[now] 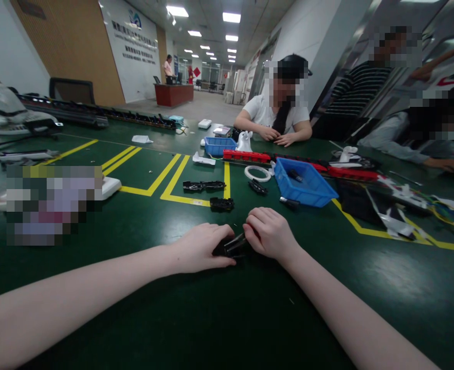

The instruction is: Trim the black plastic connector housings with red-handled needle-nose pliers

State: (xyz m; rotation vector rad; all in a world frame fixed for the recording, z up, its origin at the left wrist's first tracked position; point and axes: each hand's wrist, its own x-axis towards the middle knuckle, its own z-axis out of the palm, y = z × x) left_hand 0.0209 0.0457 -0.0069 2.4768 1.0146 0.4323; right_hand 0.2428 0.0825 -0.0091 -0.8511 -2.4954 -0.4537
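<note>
Near the front of the green table, my left hand (pixel 199 248) grips a small black part (pixel 232 246) between thumb and fingers. It has a shiny, elongated surface, and its exact kind cannot be made out. My right hand (pixel 270 234) is closed in a pinch at the part's right end; what lies inside these fingers is hidden. Just beyond my hands lie a short black component (pixel 221 204), a longer black component (pixel 203 185) and another dark piece (pixel 257 186).
A blue bin (pixel 306 182) holding a dark item stands beyond my right hand, with a white tape roll (pixel 257 173) beside it. Behind are a smaller blue bin (pixel 219 146) and a red strip (pixel 246 156). A person (pixel 275 110) sits across the table (pixel 153 308).
</note>
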